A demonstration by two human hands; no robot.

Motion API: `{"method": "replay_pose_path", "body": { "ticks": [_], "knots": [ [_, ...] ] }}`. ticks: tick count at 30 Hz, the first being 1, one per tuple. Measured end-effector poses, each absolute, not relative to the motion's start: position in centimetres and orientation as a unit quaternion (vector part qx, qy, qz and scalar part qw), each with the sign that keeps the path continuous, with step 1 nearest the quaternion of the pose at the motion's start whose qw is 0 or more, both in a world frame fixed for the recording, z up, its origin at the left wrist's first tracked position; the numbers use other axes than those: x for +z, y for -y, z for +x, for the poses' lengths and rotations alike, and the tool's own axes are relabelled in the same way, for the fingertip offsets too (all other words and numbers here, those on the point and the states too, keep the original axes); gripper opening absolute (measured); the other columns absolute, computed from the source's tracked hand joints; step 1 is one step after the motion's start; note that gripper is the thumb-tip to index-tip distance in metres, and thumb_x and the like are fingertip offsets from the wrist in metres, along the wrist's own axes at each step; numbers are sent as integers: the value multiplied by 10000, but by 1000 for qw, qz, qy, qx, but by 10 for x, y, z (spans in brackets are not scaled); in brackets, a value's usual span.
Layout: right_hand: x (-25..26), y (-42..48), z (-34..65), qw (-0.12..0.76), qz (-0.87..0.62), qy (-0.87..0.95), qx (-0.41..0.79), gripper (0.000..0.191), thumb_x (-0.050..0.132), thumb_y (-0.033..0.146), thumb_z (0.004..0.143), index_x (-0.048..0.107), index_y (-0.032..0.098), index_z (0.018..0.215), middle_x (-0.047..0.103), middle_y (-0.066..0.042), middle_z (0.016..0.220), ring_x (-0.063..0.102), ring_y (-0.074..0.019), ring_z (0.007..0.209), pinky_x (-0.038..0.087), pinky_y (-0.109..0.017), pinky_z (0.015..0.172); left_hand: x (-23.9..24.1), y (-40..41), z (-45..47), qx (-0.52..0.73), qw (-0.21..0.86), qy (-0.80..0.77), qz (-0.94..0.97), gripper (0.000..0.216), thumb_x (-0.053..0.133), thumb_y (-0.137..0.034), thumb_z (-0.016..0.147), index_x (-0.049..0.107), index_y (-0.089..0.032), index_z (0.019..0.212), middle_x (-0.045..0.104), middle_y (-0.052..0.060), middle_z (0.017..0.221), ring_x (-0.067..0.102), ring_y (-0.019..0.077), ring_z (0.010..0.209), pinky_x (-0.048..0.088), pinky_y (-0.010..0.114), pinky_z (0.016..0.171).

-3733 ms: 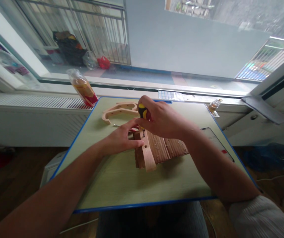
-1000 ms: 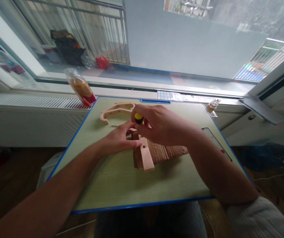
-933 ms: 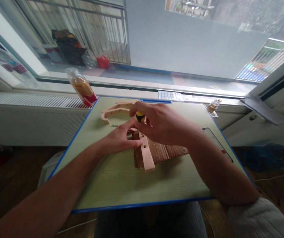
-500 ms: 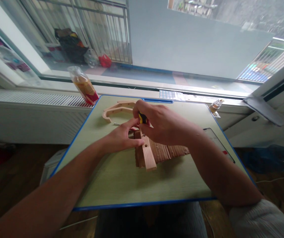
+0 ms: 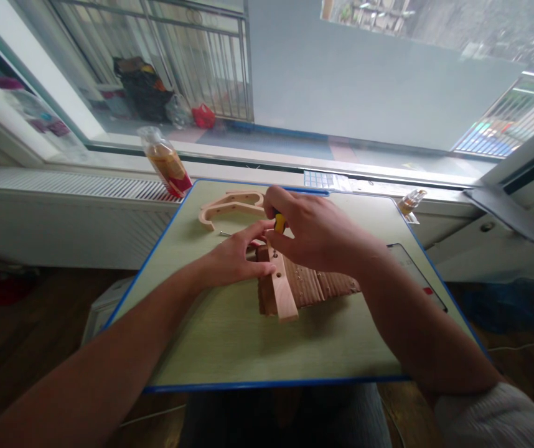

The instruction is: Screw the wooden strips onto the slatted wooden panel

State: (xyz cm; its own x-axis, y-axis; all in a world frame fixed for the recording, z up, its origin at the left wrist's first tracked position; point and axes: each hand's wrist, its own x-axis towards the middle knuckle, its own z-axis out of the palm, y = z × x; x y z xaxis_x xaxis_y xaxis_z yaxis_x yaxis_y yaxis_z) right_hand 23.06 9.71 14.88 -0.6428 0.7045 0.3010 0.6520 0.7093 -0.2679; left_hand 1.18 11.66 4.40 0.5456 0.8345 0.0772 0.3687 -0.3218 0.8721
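My right hand (image 5: 302, 224) is closed round the yellow-and-black handle of a screwdriver (image 5: 279, 222), upright above a pale wooden piece (image 5: 284, 297). The screwdriver's tip is hidden. Holes show along the wooden piece, which lies across a brown corrugated cardboard piece (image 5: 313, 287) dotted with small metal bits. My left hand (image 5: 243, 254) grips the far part of the wooden piece, thumb against its side near a hole. Beyond my hands lie curved wooden pieces (image 5: 227, 208). A screw (image 5: 224, 234) rests just left of my left fingers.
The small table (image 5: 201, 348) has a blue edge. A phone or tablet (image 5: 416, 274) lies at its right side. Beyond the table, a drink bottle (image 5: 167, 163) stands on the left and a smaller bottle (image 5: 411, 202) on the right. A radiator (image 5: 71, 218) runs under the window.
The whole view has shifted slightly, so things appear a little further right. My right hand has turned a little on the screwdriver, showing more yellow; my left hand keeps its hold.
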Motion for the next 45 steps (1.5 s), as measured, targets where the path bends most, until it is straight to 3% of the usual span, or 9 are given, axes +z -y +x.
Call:
{"method": "replay_pose_path", "body": {
  "ticks": [4,7,14,20,25,31,37,45],
  "knots": [
    [149,-97,233,206,-346,904,145,425,557,150,931,573,176,1355,794,-105,1139,660,-205,865,431,-329,739,43,-117,11,266,439,-383,768,726,844,-407,833,566,-244,1484,721,83,1302,717,299,1186,603,450,1051],
    [145,-100,229,224,-366,893,134,503,573,179,962,527,186,1463,803,-121,1200,687,-223,889,453,-344,767,42,-117,10,269,441,-393,761,746,853,-414,828,558,-245,1492,720,87,1306,717,303,1190,602,460,1058],
    [138,-104,221,225,-388,890,89,241,566,278,1016,585,197,1242,800,-113,1079,642,-218,812,377,-347,697,35,-120,8,277,419,-386,774,625,878,-405,807,631,-219,1350,753,71,1192,725,306,1167,609,466,1049],
    [142,-102,226,217,-356,895,161,358,572,242,990,549,186,1343,787,-96,1064,616,-192,780,390,-335,703,43,-117,12,276,421,-384,774,525,863,-388,807,621,-202,1234,751,78,1198,744,278,1106,630,420,983],
    [144,-102,226,226,-345,890,194,349,582,235,985,574,180,1330,773,-81,1021,600,-185,772,406,-333,715,43,-116,11,262,416,-421,762,592,858,-409,799,601,-215,1296,747,75,1220,745,285,1131,628,414,981],
    [139,-102,221,232,-376,888,131,239,593,300,996,588,202,1213,776,-85,1029,582,-192,775,358,-325,672,39,-118,8,249,405,-429,768,586,862,-452,798,645,-217,1289,759,77,1204,729,317,1174,597,468,1062],
    [141,-101,221,225,-398,883,104,413,590,300,1013,582,245,1422,807,-76,1122,659,-218,832,404,-346,729,40,-118,9,265,419,-405,768,685,869,-445,799,613,-216,1391,742,91,1263,714,316,1215,577,483,1110],
    [157,-95,237,186,-381,895,136,393,582,228,971,610,184,1360,803,-113,1106,651,-202,794,404,-333,695,37,-119,8,270,440,-386,764,727,864,-399,823,583,-248,1476,695,100,1399,706,293,1230,576,479,1115]
  ]
}}
